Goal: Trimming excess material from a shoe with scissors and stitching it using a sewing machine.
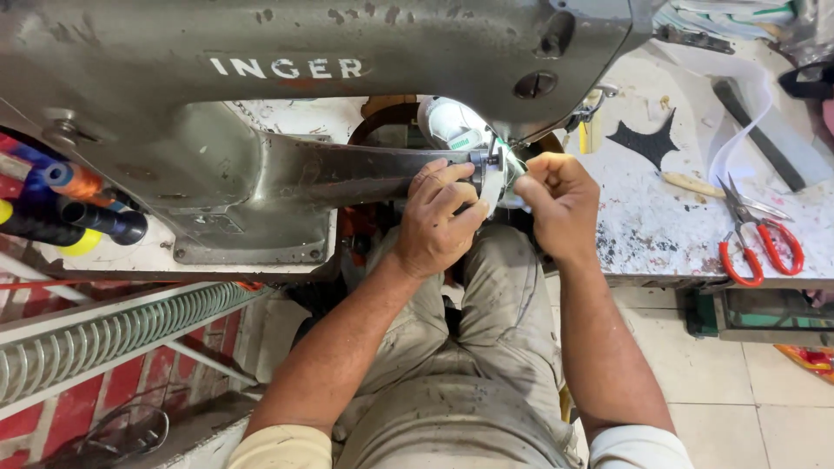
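A grey cylinder-arm sewing machine fills the top of the head view, its horizontal arm reaching right toward the needle. A white and green shoe sits at the end of that arm, under the needle. My left hand wraps its fingers around the arm's tip and presses against the shoe's edge. My right hand pinches the white material of the shoe from the right side, fingers curled tight. Both hands meet at the needle area, which partly hides the shoe.
A stained worktable at right carries red-handled scissors, a black star-shaped cutout, a wooden-handled tool and a dark strip. Thread spools sit at left. A ribbed metal rack lies below left.
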